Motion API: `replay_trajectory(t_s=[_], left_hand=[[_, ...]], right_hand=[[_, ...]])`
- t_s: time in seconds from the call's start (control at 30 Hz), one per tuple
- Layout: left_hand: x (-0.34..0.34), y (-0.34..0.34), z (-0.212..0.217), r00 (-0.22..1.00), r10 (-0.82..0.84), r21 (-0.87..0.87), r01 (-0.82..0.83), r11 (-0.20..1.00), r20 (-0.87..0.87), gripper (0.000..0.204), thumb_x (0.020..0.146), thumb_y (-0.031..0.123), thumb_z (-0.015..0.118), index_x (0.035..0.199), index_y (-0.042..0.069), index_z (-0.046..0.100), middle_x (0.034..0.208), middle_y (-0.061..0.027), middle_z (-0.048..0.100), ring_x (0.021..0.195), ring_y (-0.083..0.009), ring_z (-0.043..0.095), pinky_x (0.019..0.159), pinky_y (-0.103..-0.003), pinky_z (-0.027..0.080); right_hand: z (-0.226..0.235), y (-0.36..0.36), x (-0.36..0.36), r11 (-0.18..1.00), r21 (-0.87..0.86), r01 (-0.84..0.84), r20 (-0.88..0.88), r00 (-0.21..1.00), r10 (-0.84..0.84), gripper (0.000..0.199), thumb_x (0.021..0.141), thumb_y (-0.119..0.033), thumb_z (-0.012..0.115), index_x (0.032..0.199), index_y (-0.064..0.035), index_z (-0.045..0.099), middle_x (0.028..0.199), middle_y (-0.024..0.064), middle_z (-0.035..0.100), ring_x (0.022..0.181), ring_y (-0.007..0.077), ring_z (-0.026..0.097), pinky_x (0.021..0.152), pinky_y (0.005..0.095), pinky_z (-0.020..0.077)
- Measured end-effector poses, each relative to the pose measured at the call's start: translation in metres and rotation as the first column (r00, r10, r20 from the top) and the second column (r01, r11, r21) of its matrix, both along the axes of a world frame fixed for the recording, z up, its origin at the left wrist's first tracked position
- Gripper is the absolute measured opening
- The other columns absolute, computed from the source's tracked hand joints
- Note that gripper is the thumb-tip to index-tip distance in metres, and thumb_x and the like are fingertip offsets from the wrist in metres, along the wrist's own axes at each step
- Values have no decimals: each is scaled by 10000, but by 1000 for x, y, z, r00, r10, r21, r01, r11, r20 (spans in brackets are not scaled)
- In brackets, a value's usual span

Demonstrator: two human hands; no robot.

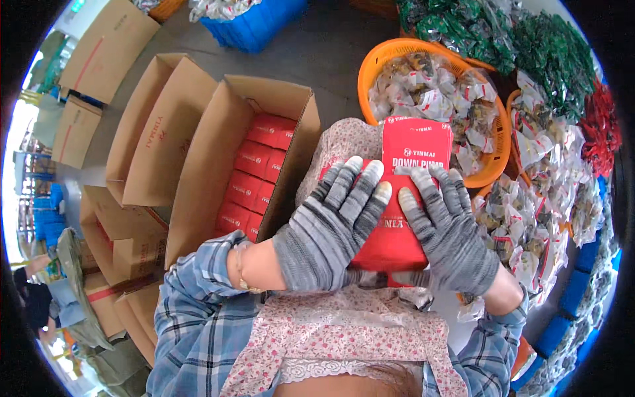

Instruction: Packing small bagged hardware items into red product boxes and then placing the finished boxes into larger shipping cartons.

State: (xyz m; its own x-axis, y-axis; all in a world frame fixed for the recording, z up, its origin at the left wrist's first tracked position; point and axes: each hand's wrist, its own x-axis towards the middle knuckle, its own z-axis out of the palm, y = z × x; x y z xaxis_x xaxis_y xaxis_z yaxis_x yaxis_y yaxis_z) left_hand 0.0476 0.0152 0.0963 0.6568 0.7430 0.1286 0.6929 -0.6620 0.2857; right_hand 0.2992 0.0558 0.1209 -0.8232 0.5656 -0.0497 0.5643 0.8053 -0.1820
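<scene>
The red packet (403, 198) lies on the lap, between the open carton (218, 159) and orange basket (390, 56). Left hand (327, 228) and right hand (450, 231) press on it, fingers spread flat.

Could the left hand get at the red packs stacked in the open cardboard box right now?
Probably yes. The open cardboard box sits just to the left of the gloved left hand, its top uncovered, red packs exposed. But that hand is pressing on the red pouch and would need to let go.

red flat packet (415, 149) | lying on lap | upper end uncovered
</scene>
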Motion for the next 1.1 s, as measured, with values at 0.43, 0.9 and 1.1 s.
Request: replay_trajectory(t_s=[0.43, 0.9, 1.1], left_hand=[[13, -12, -25, 990, 98, 192, -77, 978, -103, 802, 801, 370, 561, 1451, -52, 352, 1514, -313, 291, 1375, -494, 325, 1147, -606, 248], [31, -10, -6, 996, 79, -37, -77, 996, 52, 696, 845, 274, 555, 1426, -66, 377, 1434, -292, 389, 1348, -479, 362, 1141, -615, 243], [-115, -34, -10, 706, 130, 168, -336, 927, 697, 1134, 558, 435, 768, 1455, -94, 318, 1399, -339, 373, 1235, -481, 437, 1085, -515, 333]], right_hand=[[-10, -4, 0, 994, 103, -41, 70, 997, 34, 603, 807, -223, 583, 1366, -29, 467, 1475, 291, 348, 1334, 504, 376, 1067, 609, 338], [-32, -26, 1, 972, -200, -119, -588, 808, -22, 1109, 706, -517, 777, 1511, 27, 243, 1464, 253, 381, 1369, 383, 397, 1153, 495, 269], [-53, -58, 130, 858, -371, 355, -568, 644, -512, 794, 911, -386, 610, 1506, 20, 275, 1496, 185, 385, 1377, 304, 391, 1142, 444, 307]])
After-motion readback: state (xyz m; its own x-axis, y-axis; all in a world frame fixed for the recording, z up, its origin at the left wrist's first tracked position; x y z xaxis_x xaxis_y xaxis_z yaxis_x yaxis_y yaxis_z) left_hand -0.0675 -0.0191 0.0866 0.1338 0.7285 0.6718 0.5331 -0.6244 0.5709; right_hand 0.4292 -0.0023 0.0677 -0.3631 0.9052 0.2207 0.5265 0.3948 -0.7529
